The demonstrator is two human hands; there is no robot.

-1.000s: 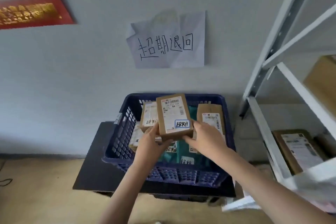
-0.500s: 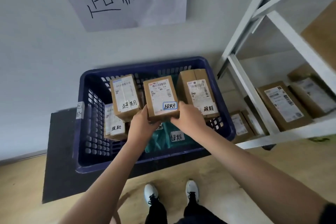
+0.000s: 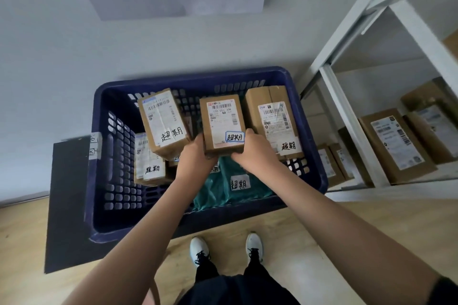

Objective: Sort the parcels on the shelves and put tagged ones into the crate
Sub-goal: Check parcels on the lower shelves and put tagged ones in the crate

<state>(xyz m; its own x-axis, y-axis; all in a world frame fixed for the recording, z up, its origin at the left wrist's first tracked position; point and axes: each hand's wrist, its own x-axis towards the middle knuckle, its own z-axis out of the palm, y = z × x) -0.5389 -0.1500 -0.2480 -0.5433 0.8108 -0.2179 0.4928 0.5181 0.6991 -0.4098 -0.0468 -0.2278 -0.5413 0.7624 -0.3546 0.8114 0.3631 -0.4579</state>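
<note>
Item: tagged parcel (image 3: 223, 124), small brown carton with a white shipping label and a blue-bordered handwritten tag at its lower right corner; held above the middle of the blue crate (image 3: 99, 156), left hand (image 3: 195, 156) and right hand (image 3: 255, 153) each gripping a lower corner. Handling advice: lower it level into the gap between the standing cartons, tag face up, over the green bag (image 3: 223, 188), and let go only once it rests.

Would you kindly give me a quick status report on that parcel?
Left hand and right hand grip tagged box. Held over blue crate. Teal bag directly beneath.
</note>
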